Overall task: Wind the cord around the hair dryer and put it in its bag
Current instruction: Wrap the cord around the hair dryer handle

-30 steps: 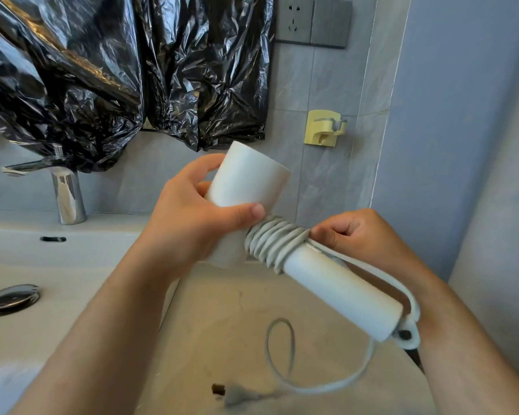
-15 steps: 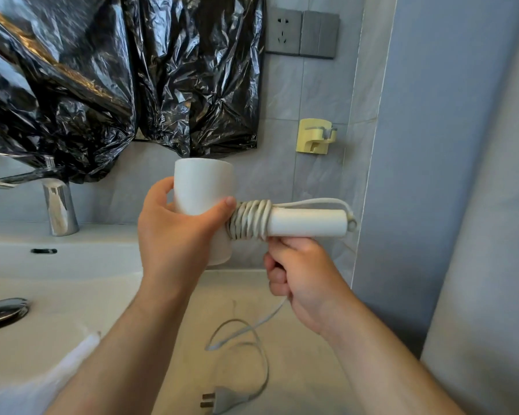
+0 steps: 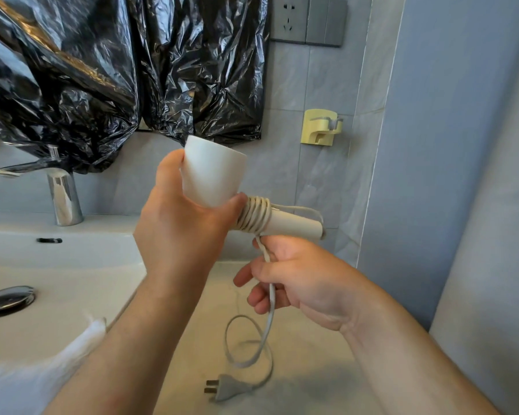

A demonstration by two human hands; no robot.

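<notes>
The left hand (image 3: 186, 229) grips the barrel of the white plastic hair dryer (image 3: 213, 175) above the pale stone counter (image 3: 318, 372). The right hand (image 3: 300, 280) curls round the white cord (image 3: 271, 298) below the part-wound handle. The two-pin plug (image 3: 229, 390) lies near the counter's front edge.

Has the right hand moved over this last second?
Yes. Against the yellow wall hook, the right hand has gone down and left; it now grips the cord below the handle of the hair dryer.

Head-worn wide view, forward and down, near the countertop (image 3: 327, 384)
</notes>
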